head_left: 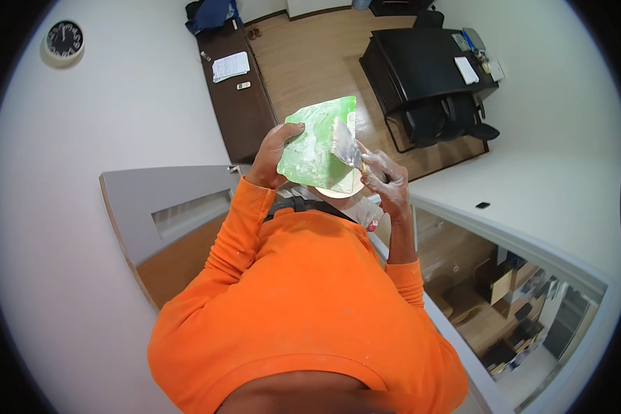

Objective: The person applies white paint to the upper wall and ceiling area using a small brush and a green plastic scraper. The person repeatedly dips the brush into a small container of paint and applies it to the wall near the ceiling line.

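Currently, our left hand point(272, 153) grips the green board point(309, 157) by its left edge; our right hand point(389, 181) closes around the scraper point(345, 148), its blade slanting away and leftward over the board's right side.

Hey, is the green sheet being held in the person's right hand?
No, the left hand grips the green sheet, while the right hand holds a putty knife.
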### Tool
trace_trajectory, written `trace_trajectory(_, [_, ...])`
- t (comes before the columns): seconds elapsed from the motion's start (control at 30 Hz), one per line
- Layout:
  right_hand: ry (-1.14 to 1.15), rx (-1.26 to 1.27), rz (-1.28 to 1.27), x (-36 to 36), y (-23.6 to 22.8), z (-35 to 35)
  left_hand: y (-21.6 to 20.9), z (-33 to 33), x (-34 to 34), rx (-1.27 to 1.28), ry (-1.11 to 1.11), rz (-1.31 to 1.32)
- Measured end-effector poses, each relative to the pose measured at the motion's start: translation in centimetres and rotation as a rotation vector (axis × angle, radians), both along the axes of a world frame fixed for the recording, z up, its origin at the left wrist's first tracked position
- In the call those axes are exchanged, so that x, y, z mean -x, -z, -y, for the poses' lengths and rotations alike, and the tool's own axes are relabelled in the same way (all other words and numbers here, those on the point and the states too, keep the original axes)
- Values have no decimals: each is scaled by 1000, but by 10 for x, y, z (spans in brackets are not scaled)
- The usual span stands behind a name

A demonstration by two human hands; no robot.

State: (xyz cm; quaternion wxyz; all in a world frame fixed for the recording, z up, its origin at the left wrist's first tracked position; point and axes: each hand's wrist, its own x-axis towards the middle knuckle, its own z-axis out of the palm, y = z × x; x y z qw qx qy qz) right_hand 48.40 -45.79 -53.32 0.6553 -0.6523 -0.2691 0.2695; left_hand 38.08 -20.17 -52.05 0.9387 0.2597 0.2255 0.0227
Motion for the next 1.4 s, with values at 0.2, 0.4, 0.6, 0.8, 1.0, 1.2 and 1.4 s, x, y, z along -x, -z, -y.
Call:
trace_trajectory(0.2, [-48, 57, -25, -9, -2, 29, -9, -3, 4, 13, -43, -12])
trace_trajectory(0.4, [-72, 418, 18, -5, -7, 48, -20, -13, 12, 75, -82, 70])
trace_trajectory(0.6, [-258, 761, 696, 9, 116, 71, -48, -31, 58, 135, -420, 166])
trace_trajectory(0.8, [-208, 608, 634, -17, 85, 31, -94, -75, 138, -94, -781, 422])
trace_trajectory(1.0, [-363, 569, 777, -69, 33, -2, -201, -44, 264, -447, -1321, 305])
trace_trajectory(1.2, [-329, 395, 916, -125, 2, -21, -330, -2, 330, -756, -1648, 348])
trace_trajectory(1.4, [-269, 173, 775, -142, -62, -106, -464, 84, 388, -861, -1261, 877])
